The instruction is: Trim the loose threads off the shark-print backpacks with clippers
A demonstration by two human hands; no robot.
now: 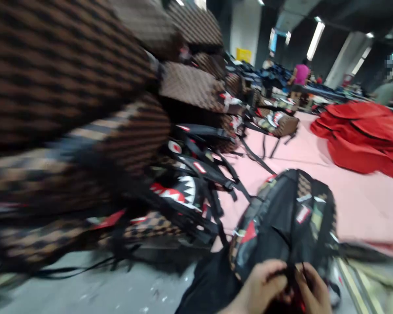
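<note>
A black backpack (275,218) with checkered and camouflage panels lies in front of me, its far end on the pink table. At its near end, my left hand (267,279) pinches a dark piece that looks like a strap or the bag's edge. Close beside it, my right hand (311,285) is also closed, with fingertips on the same dark part and a thin dark strand near them. Some red shows below and between the hands. Blur and the fingers hide exactly what is gripped.
Brown checkered backpacks (193,85) with dangling black straps are piled high on the left. Red bags (363,135) lie stacked on the pink table (353,196) at right. A person in a pink top (300,75) stands far back. Grey floor (94,288) shows below.
</note>
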